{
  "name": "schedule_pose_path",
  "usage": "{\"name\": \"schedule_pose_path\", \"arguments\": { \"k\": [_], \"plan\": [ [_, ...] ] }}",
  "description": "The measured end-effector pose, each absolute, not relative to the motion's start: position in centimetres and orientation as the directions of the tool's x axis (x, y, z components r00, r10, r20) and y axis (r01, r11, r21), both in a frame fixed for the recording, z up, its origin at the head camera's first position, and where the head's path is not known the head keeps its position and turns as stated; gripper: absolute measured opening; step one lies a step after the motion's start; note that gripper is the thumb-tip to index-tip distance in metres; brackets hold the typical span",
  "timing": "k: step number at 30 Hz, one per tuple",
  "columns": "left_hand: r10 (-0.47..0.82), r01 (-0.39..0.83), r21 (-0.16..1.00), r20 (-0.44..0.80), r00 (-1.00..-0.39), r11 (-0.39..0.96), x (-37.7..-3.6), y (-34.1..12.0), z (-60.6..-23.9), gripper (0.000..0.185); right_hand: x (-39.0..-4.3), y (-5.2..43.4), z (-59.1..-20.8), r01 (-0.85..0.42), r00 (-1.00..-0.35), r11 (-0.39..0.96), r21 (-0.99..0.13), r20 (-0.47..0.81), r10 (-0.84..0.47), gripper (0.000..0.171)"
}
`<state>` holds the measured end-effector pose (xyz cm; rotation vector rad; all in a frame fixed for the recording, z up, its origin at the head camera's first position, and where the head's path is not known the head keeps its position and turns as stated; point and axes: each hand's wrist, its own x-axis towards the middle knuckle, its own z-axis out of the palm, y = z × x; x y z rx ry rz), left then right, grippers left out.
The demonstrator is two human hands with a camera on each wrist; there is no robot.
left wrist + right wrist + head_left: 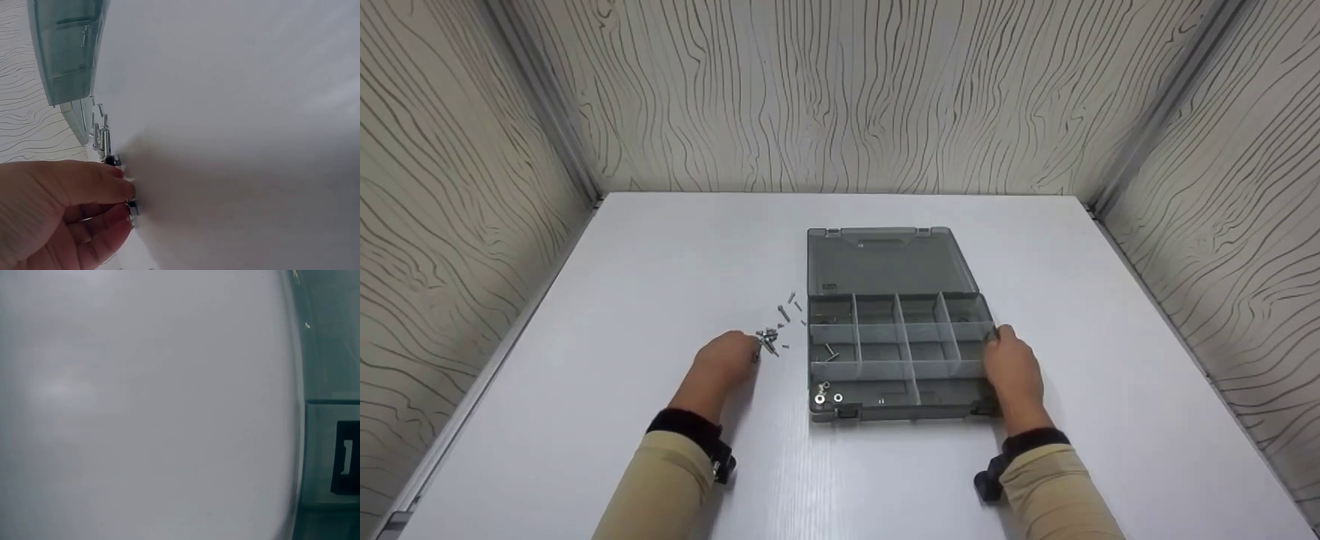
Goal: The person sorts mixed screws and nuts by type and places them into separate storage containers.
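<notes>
a: where's the left hand (pixel 727 358)?

b: on the white table (pixel 622 300), at about 9 o'clock from the grey organiser box (pixel 896 352). its fingers are curled in, and the tips meet the near end of a loose pile of screws (pixel 777 326). in the left wrist view the fingertips (pixel 126 194) pinch a small metal piece (pixel 133 209) against the table.

a: and the rest of the screws?

b: they trail off toward 1 o'clock from that hand, a thin scatter running up to the box's left wall, just beside it but on the table.

a: right hand?

b: the right hand (pixel 1014 371) is at 3 o'clock of the box, laid against its right wall. the thumb sits up by the rim. whether the other fingers wrap the edge i cannot tell, they're hidden behind the hand. the right wrist view gives only the table and a strip of the box's side (pixel 329 439), with no fingers.

a: how does the box lie?

b: open, in the middle of the table, lid (pixel 885 262) folded flat back toward 12 o'clock. the tray is split by dividers into compartments. one screw (pixel 829 351) lies in a compartment on the left side, middle row. two washers (pixel 829 397) and a small bit of hardware sit in the near left compartment, around 7 o'clock of the tray.

a: anything else?

b: tan sleeves with dark cuffs, a black strap at each wrist, and wood-grain panels around the table.
</notes>
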<state>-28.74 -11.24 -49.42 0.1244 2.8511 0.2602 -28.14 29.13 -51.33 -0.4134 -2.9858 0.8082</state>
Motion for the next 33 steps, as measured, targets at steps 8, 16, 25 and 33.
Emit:
{"name": "schedule_pose_path", "arguments": {
  "k": [8, 16, 25, 33],
  "plan": [
    [0.136, 0.107, 0.149, -0.207, -0.969, 0.983, -28.9, -10.8, -49.6, 0.016, -28.1, 29.2, -51.4, 0.243, -0.965, 0.835, -0.493, -0.036, 0.26, 0.041],
    [0.274, 0.243, 0.211, -0.132, -0.953, 0.947, -28.7, -8.9, -47.9, 0.012, -28.0, 29.0, -51.3, 0.239, -0.966, 0.83, -0.504, -0.034, 0.257, 0.041],
    [0.448, 0.432, 0.252, -0.009, -0.894, 0.866, -27.3, -5.8, -45.5, 0.013, -28.1, 29.1, -51.4, 0.238, -0.966, 0.837, -0.494, -0.03, 0.256, 0.041],
    [0.576, 0.562, 0.259, 0.026, -0.817, 0.786, -26.0, -4.4, -44.9, 0.016, -28.1, 29.1, -51.3, 0.245, -0.966, 0.832, -0.498, -0.051, 0.254, 0.042]
  ]
}}
